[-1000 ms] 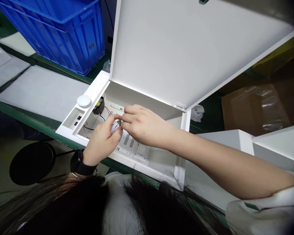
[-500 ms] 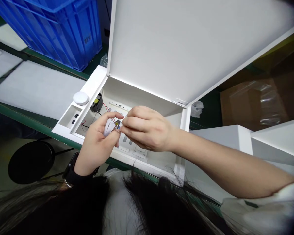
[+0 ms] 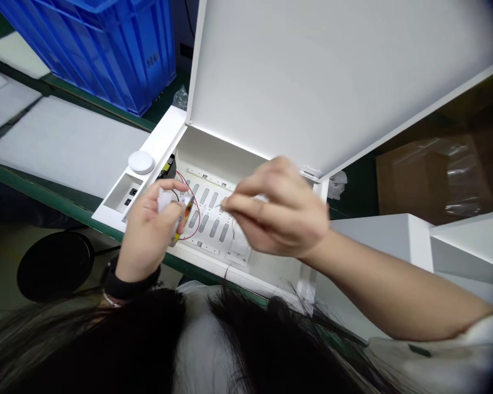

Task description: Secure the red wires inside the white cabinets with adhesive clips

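Note:
My left hand [image 3: 148, 230] is closed round a small yellow-and-grey piece [image 3: 183, 221] and a whitish, blurred piece [image 3: 167, 200]; their kind I cannot make out. Thumb and forefinger of my right hand [image 3: 279, 213] are pinched together, smeared by motion, with whatever is between them too small to name. Both hands are over an open white box [image 3: 281, 271]. Inside it lie a slotted white plate [image 3: 204, 223], a looping red wire [image 3: 198, 203] and a black-and-yellow part [image 3: 169, 167], partly hidden behind my left hand.
The box's large white lid [image 3: 312, 82] stands raised behind my hands. A round white knob [image 3: 141, 162] is on the left rim. A blue crate [image 3: 119, 60] stands back left, a cardboard box [image 3: 411, 180] at right. A black stool [image 3: 55, 265] is below the bench.
My hands have moved apart: the right went up and to the right, the left slightly left and down. More of the slotted plate and the red wire now shows between them.

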`<state>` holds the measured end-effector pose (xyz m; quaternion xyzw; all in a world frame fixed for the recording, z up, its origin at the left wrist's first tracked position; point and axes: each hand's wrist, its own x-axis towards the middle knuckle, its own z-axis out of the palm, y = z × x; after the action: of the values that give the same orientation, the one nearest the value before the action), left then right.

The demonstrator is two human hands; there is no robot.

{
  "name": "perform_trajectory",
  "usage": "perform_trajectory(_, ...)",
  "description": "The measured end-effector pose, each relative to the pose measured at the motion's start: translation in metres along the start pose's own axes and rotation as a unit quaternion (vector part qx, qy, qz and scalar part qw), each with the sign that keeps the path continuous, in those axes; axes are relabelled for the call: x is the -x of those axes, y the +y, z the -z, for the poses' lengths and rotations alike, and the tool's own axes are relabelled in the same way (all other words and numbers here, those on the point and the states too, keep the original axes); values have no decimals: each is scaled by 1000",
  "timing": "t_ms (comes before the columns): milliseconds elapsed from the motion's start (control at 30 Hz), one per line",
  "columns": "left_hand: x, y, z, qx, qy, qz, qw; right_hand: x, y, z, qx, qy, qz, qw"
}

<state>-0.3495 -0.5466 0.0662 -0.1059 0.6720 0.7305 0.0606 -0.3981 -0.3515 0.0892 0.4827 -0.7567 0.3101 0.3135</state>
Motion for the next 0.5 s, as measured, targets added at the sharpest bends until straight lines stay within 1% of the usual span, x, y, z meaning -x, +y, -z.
perform_trajectory(33, 0, 1, 2, 5, 5, -3, 1000, 0, 2, 1, -18, 7, -69, 997)
perform_trajectory(67, 0, 3, 4, 7, 2, -6, 1000, 1, 6, 2, -46, 0, -153, 987)
perform_trajectory(100, 0, 4, 5, 8, -6, -10, 1000, 3, 11, 0, -82, -21, -246, 966)
perform_trajectory(133, 0, 4, 5, 7, -13, -15, 1000, 8, 17, -2, -121, -52, -336, 933)
perform_trajectory(167, 0, 4, 4, 9, -16, -16, 1000, 13, 24, -6, -157, -82, -415, 892)
perform_trajectory(200, 0, 3, 4, 14, -13, -15, 1000, 20, 31, -11, -189, -105, -480, 850)
perform_trajectory(233, -1, 1, 3, 21, -9, -10, 1000, 28, 38, -16, -216, -117, -531, 811)
perform_trajectory(267, -1, 0, 3, 30, -5, -2, 1000, 36, 45, -21, -237, -123, -569, 778)
perform_trajectory(333, -4, -4, 4, 53, 3, 16, 998, 50, 57, -29, -270, -129, -614, 730)
perform_trajectory(400, -6, -6, 6, 68, 14, 29, 997, 60, 64, -36, -297, -136, -634, 701)
perform_trajectory(500, -9, -6, 8, 76, 28, 30, 996, 66, 68, -43, -317, -150, -652, 672)
